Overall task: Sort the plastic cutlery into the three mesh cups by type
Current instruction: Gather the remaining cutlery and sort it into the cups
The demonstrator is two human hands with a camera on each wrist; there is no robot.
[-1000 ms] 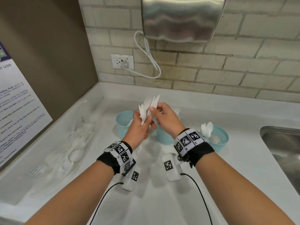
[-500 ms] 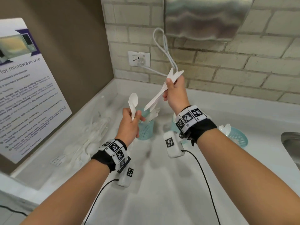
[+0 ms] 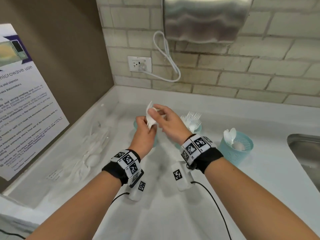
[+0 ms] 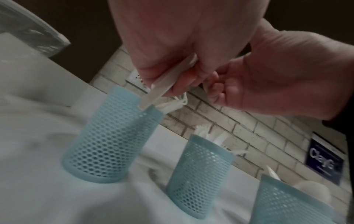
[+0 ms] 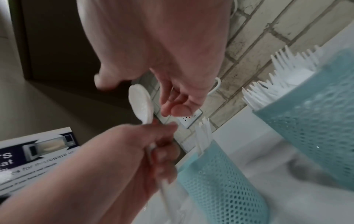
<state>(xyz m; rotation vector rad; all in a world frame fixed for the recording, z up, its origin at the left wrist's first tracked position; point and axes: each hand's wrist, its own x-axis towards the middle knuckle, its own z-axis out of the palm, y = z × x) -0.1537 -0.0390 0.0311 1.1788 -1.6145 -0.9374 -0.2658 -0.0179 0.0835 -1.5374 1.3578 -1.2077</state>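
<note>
Since half a second ago, both of my hands have come down from chest height to just above the leftmost cup, and the bundle my right hand held aloft is gone from it.

Nearest: my left hand (image 3: 144, 131) grips a white plastic spoon (image 5: 140, 105), fingers curled round its handle, bowl pointing up. The handle's lower end hangs at the rim of the left cup (image 4: 113, 136), which already holds a few white pieces whose type I cannot tell.

Beside it: my right hand (image 3: 167, 122) hovers just over the spoon's bowl, fingers loosely bent and holding nothing; whether they touch the bowl I cannot tell.

Middle ground: the middle cup (image 5: 318, 115), full of white forks (image 3: 192, 120) standing tines up, is behind my right wrist. The right cup (image 3: 236, 149) stands apart toward the sink (image 3: 306, 153) and holds spoons. All three cups are pale blue mesh and upright on the white surface (image 3: 173, 213).

Left: a heap of unsorted white cutlery (image 3: 90, 149) lies on the surface near the wall.

Farthest: a socket (image 3: 139, 64) on the tiled wall and a steel hand dryer (image 3: 204, 18) above it.
</note>
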